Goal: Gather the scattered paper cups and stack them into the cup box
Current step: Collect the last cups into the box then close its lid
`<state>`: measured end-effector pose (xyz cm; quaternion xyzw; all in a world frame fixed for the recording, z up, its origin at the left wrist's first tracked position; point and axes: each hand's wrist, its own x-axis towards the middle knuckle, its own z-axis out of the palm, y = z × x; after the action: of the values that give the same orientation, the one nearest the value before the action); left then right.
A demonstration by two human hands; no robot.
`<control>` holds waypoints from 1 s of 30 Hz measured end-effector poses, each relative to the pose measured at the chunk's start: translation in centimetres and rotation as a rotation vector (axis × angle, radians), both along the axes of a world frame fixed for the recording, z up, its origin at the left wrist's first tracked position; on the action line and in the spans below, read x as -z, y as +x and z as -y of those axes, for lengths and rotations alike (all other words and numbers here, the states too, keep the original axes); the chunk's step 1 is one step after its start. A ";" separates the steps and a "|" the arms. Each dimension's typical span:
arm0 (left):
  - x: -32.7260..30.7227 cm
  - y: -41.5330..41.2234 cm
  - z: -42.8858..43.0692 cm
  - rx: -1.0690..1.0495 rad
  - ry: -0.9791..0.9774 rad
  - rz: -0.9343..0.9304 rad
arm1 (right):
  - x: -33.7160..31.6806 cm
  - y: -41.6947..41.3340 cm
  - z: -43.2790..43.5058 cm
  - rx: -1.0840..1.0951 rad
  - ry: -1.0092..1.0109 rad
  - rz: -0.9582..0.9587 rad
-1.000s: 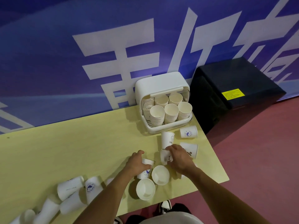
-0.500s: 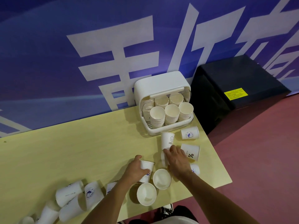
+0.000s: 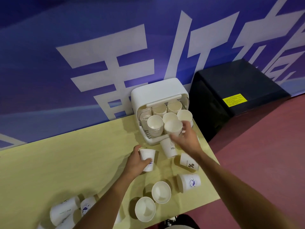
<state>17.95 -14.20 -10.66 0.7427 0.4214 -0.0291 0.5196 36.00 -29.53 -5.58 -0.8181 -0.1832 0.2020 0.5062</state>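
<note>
The white cup box [image 3: 158,91] stands open at the table's back edge with several stacks of paper cups [image 3: 155,124] inside. My right hand [image 3: 186,139] holds a white paper cup [image 3: 173,128] just in front of the box's front stacks, mouth facing me. My left hand [image 3: 137,162] grips an upright logo cup [image 3: 147,159] on the table. Loose cups lie around: an inverted "HELLO" cup [image 3: 168,148], a "%" cup [image 3: 189,162] on its side, a logo cup [image 3: 189,182] on its side, and two upright cups [image 3: 160,192] [image 3: 145,209].
The yellow table [image 3: 57,162] meets a blue wall banner. More fallen cups [image 3: 64,210] lie at the front left. A black case [image 3: 234,90] with a yellow label stands right of the table on the red floor [image 3: 264,154]. Table edges are close at right and front.
My right hand lifted a cup from the table and carried it up to the box's front. My left hand stood its logo cup upright and shifted slightly toward the box.
</note>
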 end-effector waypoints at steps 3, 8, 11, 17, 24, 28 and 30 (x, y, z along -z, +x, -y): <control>-0.6 1.1 0.1 0.015 -0.008 0.017 | -2.1 3.7 -0.6 0.130 0.106 0.063; -1.3 2.2 0.1 0.016 0.014 0.037 | -3.0 7.2 -1.8 0.227 0.143 0.116; -1.6 2.3 0.1 0.020 0.021 0.037 | -1.8 8.0 -2.3 0.210 0.036 0.138; -2.1 2.3 0.1 0.013 0.032 0.064 | 0.5 7.8 -1.7 0.166 -0.143 0.153; -2.8 2.8 0.3 -0.012 0.036 0.109 | 0.1 5.7 -0.6 0.135 -0.139 0.262; -3.5 3.8 0.2 -0.087 -0.017 0.173 | 0.9 2.8 -0.7 -0.057 -0.110 0.275; -3.9 4.2 0.1 -0.123 -0.049 0.203 | 1.4 1.4 -0.7 -0.180 -0.105 0.254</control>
<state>22.17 -14.31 -6.76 0.7017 0.4103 0.0678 0.5785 37.37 -28.80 -7.00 -0.8427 -0.3076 0.1507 0.4153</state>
